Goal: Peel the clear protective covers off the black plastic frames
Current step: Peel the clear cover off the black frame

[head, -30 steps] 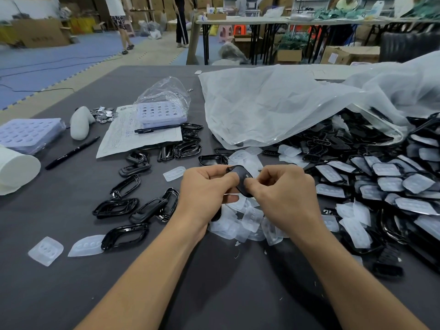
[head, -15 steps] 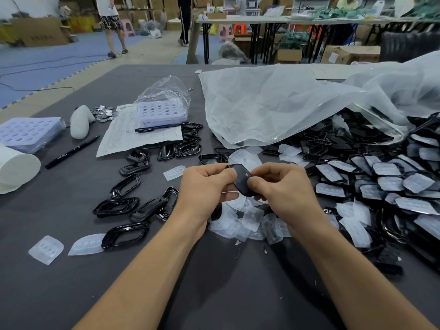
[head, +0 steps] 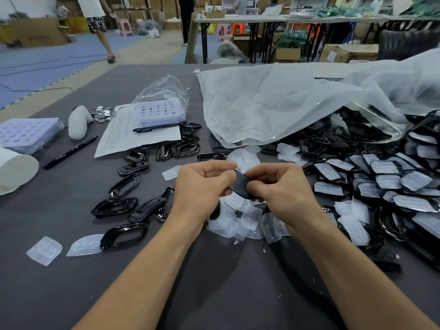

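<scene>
Head view, left hand (head: 201, 186), right hand (head: 284, 189) pinching frame (head: 241, 185), paper (head: 123, 136) unreadable

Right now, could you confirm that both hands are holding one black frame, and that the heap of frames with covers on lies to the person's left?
Not quite. The head view shows the heap of covered frames on the person's right. It is the bare frames that lie to the left. The rest stands: the left hand and the right hand are both holding one black frame.

Curled fingers (head: 262, 186) hide most of the black frame (head: 241, 184).
</scene>
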